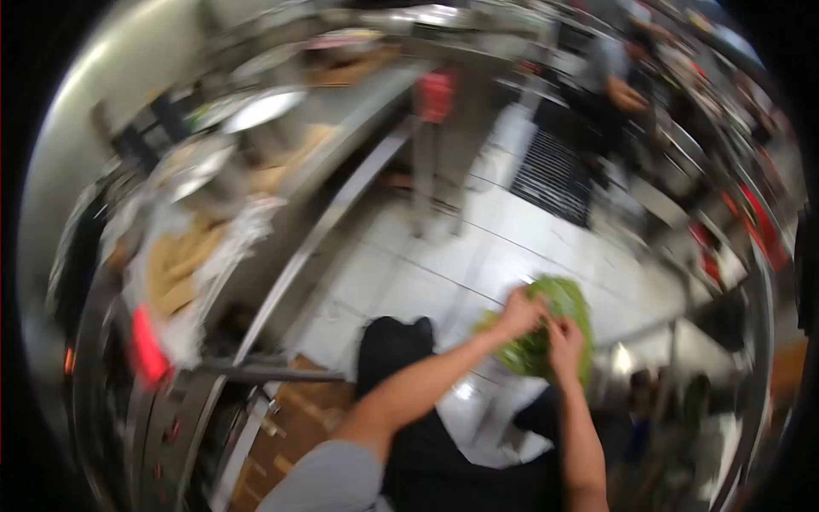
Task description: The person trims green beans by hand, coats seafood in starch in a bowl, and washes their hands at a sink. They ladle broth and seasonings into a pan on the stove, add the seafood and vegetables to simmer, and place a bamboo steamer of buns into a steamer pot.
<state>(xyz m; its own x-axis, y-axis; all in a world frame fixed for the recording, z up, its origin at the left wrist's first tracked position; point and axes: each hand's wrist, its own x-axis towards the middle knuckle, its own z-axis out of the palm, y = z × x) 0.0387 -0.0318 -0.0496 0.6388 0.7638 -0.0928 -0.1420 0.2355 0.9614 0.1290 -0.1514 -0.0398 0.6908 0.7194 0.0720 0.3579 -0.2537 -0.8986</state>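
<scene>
A shiny, rounded green bag (573, 297), apparently plastic with something leafy green inside, hangs in front of me above the white tiled floor. Motion blur hides its exact contents. My left hand (522, 314) is closed on the upper part of the bag, coming in from the left. Close beside it, my right hand (565, 343) pinches the bag near the same spot. The fingers of both hands nearly meet there, and the bag's body bulges out below and behind them.
On the left runs a steel counter (363, 107) with metal pans, a white plate-like lid (264, 111) and a plastic-lined tray of tan food pieces (181, 260). A black floor mat (554, 166) lies ahead. Another person (618, 81) stands at the right-hand work line.
</scene>
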